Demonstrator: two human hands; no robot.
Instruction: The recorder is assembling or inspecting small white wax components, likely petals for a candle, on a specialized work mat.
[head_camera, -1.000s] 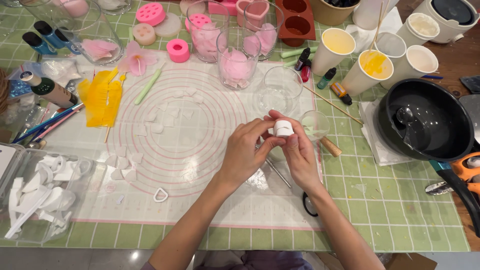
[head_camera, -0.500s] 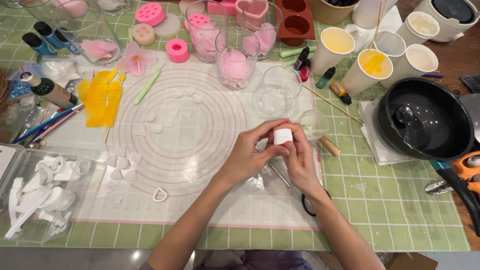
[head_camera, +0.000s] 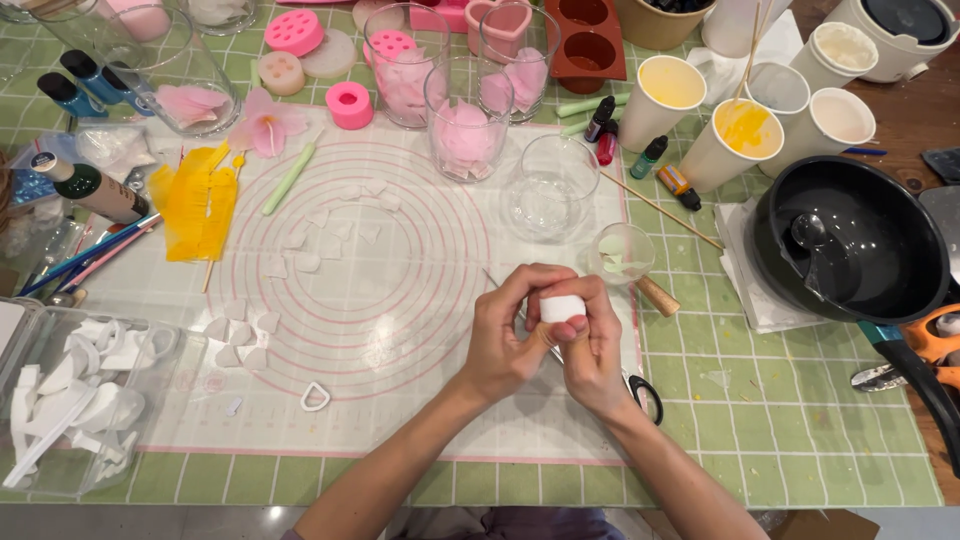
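Both of my hands are closed around one small white lump (head_camera: 562, 307), pinched between the fingertips of the left hand (head_camera: 510, 335) and the right hand (head_camera: 590, 345), with its top showing above the thumbs. I hold it in the air just above the white silicone mat (head_camera: 400, 260) with pink rings, near the mat's right edge, and just beside a small clear cup (head_camera: 622, 252) of pale bits.

The lump looks soft, so I judge that too hard a squeeze would flatten or smear it out of shape, and warm fingers could make it stick. Scissors (head_camera: 640, 392) lie under my right wrist, partly hidden; lowering the wrist could catch the handles. The empty clear glass (head_camera: 548, 185) stands close ahead of my knuckles, and a push forward could knock it into the thin wooden stick (head_camera: 665, 213) or the small cup. Cut white petal pieces (head_camera: 240, 340) lie loose on the mat to the left, well apart from the hands; a sweeping forearm would scatter them. The black pan (head_camera: 850, 240) sits well off to the right.

Against the picture from a second ago, the hands have closed in tighter and sit a little lower and nearer to me; the lump showed more clearly above the fingers then, and now it is more wrapped. Nothing else on the table has shifted
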